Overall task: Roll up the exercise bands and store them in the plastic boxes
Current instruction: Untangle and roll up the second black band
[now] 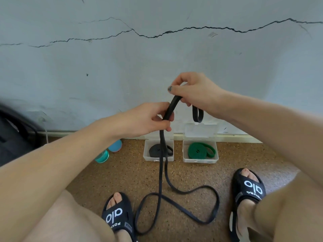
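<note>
A long black exercise band hangs from both hands and trails in loops over the floor between my feet. My right hand pinches its upper end, and a short loop of it dangles below that hand. My left hand grips the doubled band a little lower. On the floor by the wall stand two clear plastic boxes with lids open: the left box holds a rolled black band, the right box a rolled green band.
A cracked grey wall rises right behind the boxes. Two teal round containers lie on the speckled brown floor at left. A dark bag or chair sits at far left. My feet in black slides flank the band.
</note>
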A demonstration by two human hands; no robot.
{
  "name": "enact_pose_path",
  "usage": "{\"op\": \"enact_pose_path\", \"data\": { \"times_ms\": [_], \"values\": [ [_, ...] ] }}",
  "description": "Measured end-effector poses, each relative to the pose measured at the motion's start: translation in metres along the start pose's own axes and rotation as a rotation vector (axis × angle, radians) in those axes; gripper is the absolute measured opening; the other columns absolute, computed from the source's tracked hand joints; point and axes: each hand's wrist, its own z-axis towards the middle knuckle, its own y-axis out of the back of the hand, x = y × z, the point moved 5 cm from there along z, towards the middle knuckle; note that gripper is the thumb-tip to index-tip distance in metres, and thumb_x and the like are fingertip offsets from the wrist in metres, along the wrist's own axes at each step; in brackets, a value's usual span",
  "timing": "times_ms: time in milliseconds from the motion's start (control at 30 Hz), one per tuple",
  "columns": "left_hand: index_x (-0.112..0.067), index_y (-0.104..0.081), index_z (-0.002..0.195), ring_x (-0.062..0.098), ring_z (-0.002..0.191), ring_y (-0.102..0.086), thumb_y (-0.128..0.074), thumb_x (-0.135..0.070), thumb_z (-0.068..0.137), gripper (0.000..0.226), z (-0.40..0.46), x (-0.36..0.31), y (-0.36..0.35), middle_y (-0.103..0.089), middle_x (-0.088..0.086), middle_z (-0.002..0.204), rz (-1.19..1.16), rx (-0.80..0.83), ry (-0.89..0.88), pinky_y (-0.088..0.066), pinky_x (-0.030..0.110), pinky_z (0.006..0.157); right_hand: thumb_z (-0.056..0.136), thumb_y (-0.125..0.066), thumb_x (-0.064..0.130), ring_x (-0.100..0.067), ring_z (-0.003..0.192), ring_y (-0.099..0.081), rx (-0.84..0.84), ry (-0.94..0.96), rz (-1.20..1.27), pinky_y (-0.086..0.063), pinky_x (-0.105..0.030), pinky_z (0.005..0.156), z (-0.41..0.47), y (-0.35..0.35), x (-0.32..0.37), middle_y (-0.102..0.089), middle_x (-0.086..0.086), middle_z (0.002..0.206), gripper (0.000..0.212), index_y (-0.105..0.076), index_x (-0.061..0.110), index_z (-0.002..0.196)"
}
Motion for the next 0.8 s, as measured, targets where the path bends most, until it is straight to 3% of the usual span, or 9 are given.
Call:
{"op": "enact_pose_path", "data": {
  "times_ms": [133, 233, 333, 433, 500, 633, 733, 800],
  "values": [
    [-0.006, -0.058, 0.109, 0.012, 0.095, -0.075, -0.057, -0.01, 0.101, 0.009, 0.0, 0.001, 0.001, -0.074, 0.008, 0.104, -0.075, 0.003, 0.006, -0.058, 0.025, 0.087, 0.094, -0.068, 0.026, -0.007, 0.049, -0.046, -0.138, -0.013, 0.077, -0.041, -0.02, 0.054, 0.003, 0.018, 0.0, -0.052, 0.002, 0.062, 0.013, -0.062, 0.02, 0.084],
    [-0.015, -0.061, 0.109, 0.01, 0.096, -0.074, -0.063, -0.016, 0.099, 0.011, -0.001, 0.005, 0.003, -0.076, 0.001, 0.102, -0.042, 0.012, 0.009, -0.058, 0.026, 0.091, 0.093, -0.069, 0.024, -0.004, 0.043, -0.045, -0.241, -0.017, 0.098, -0.04, -0.015, 0.049, 0.005, 0.034, -0.001, -0.051, 0.003, 0.062, 0.017, -0.06, 0.02, 0.079],
    [-0.022, -0.062, 0.108, 0.006, 0.094, -0.074, -0.068, -0.024, 0.096, 0.014, -0.002, 0.008, 0.0, -0.077, -0.004, 0.1, 0.028, 0.025, 0.015, -0.056, 0.035, 0.096, 0.094, -0.068, 0.024, -0.008, 0.049, -0.047, -0.284, -0.022, 0.101, -0.041, -0.019, 0.052, 0.006, 0.048, -0.006, -0.052, 0.002, 0.064, 0.018, -0.059, 0.02, 0.079],
    [-0.018, -0.063, 0.101, 0.012, 0.085, -0.076, -0.07, -0.023, 0.095, 0.01, -0.004, 0.002, 0.002, -0.077, 0.001, 0.089, -0.039, -0.024, -0.011, -0.058, 0.031, 0.087, 0.094, -0.066, 0.025, -0.014, 0.057, -0.048, -0.276, -0.038, -0.012, -0.039, -0.026, 0.055, 0.007, 0.055, -0.012, -0.055, 0.0, 0.066, 0.016, -0.059, 0.021, 0.081],
    [-0.016, -0.064, 0.099, 0.016, 0.083, -0.076, -0.068, -0.02, 0.097, 0.006, -0.006, -0.001, 0.005, -0.076, 0.005, 0.085, -0.095, -0.042, -0.018, -0.058, 0.027, 0.082, 0.096, -0.064, 0.029, -0.017, 0.06, -0.049, -0.218, -0.054, -0.128, -0.038, -0.028, 0.056, 0.008, 0.055, -0.017, -0.059, 0.0, 0.068, 0.016, -0.061, 0.02, 0.083],
    [-0.014, -0.067, 0.104, 0.014, 0.093, -0.075, -0.071, -0.017, 0.094, 0.011, -0.01, 0.005, 0.006, -0.079, 0.002, 0.092, -0.073, 0.002, 0.004, -0.056, 0.036, 0.098, 0.101, -0.058, 0.033, -0.014, 0.053, -0.046, 0.007, -0.09, -0.404, -0.038, -0.027, 0.055, 0.005, 0.044, -0.032, -0.062, 0.003, 0.062, 0.023, -0.069, 0.014, 0.093],
    [-0.013, -0.069, 0.106, 0.015, 0.092, -0.076, -0.07, -0.015, 0.095, 0.011, -0.012, 0.006, 0.007, -0.079, 0.003, 0.091, -0.091, 0.007, 0.007, -0.057, 0.037, 0.097, 0.107, -0.044, 0.043, -0.016, 0.068, -0.061, 0.135, -0.092, -0.453, -0.044, -0.029, 0.069, -0.001, 0.032, -0.031, -0.073, 0.004, 0.071, 0.041, -0.072, 0.015, 0.094],
    [-0.014, -0.069, 0.108, 0.016, 0.092, -0.076, -0.069, -0.016, 0.096, 0.012, -0.012, 0.004, 0.008, -0.079, 0.003, 0.091, -0.105, 0.002, -0.001, -0.058, 0.037, 0.097, 0.109, -0.031, 0.05, -0.011, 0.087, -0.07, 0.218, -0.121, -0.321, -0.043, -0.03, 0.086, -0.006, 0.022, -0.025, -0.079, 0.005, 0.084, 0.054, -0.073, 0.018, 0.095]
  ]
}}
